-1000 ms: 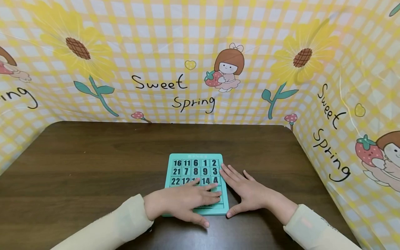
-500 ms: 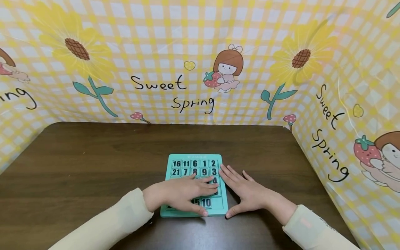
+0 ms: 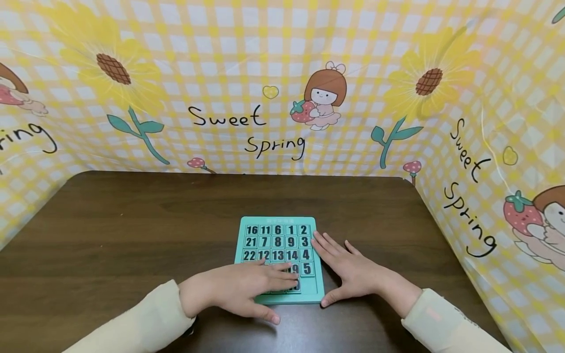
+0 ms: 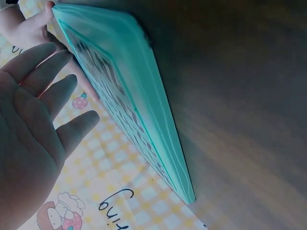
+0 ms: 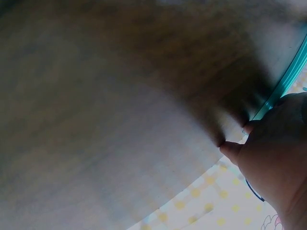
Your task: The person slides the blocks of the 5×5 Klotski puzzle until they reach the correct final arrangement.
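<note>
A turquoise number sliding puzzle [image 3: 279, 220] lies flat on the table, with black-numbered tiles in rows. The top rows read 16, 11, 6, 1, 2 and 21, 7, 8, 9, 3. Below the 5 tile [image 3: 307, 268], the lower right corner shows bare tray. My left hand [image 3: 240, 288] is over the lower left of the puzzle, fingers straight and spread, hiding several tiles. In the left wrist view, that hand [image 4: 33, 115] holds nothing and its fingertips look apart from the tiles. My right hand [image 3: 353, 270] rests at the puzzle's right edge, fingers straight, thumb near the lower right corner.
The dark brown wooden table [image 3: 154, 220] extends around the puzzle. A yellow checked cloth [image 3: 229, 59] with printed flowers and figures stands up behind the table and along both sides.
My left hand moved slightly up the puzzle, then back toward the lower left, uncovering the 12, 13, 14 row and the 5 tile. My right hand has stayed at the edge.
</note>
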Demonstrator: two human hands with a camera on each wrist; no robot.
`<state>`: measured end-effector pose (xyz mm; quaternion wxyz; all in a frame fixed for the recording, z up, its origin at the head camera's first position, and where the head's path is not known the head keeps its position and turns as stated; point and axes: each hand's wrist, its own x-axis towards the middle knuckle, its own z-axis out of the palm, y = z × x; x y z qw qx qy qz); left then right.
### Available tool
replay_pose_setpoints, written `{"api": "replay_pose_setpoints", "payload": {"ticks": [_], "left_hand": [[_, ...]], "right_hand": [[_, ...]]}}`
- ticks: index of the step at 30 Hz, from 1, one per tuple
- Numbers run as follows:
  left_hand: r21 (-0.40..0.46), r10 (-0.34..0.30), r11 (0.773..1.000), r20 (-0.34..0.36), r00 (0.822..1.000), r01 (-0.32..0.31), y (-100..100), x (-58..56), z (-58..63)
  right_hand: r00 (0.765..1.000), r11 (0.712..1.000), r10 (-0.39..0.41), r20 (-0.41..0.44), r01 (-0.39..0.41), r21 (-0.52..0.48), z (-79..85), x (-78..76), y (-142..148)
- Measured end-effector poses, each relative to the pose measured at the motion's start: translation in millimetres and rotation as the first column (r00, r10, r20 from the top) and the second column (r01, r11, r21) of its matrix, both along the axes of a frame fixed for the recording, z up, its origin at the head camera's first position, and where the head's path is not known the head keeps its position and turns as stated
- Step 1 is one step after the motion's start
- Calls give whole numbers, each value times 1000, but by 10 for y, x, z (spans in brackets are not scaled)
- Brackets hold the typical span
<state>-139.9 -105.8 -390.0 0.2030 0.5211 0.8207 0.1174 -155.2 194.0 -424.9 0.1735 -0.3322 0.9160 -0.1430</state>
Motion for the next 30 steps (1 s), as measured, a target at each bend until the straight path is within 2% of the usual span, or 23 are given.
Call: {"api": "replay_pose_setpoints", "payload": {"ticks": [12,22,27,30], "left_hand": [[14,-31,999,-48,998,32,93,20,-15],[4,-82,997,-39,996,82,266,-33,-32],[14,-73,997,-34,997,73,247,-32,-21],[28,-45,999,-23,999,46,170,-27,10]], "right_hand": [[1000,1000,-10,13,10,-5,7,11,5],[1000,1000,-2,11,2,-2,16,6,1],[1000,1000,-3,4,3,5,3,0,5],[1000,1000,-5,3,5,5,5,-1,7]]}}
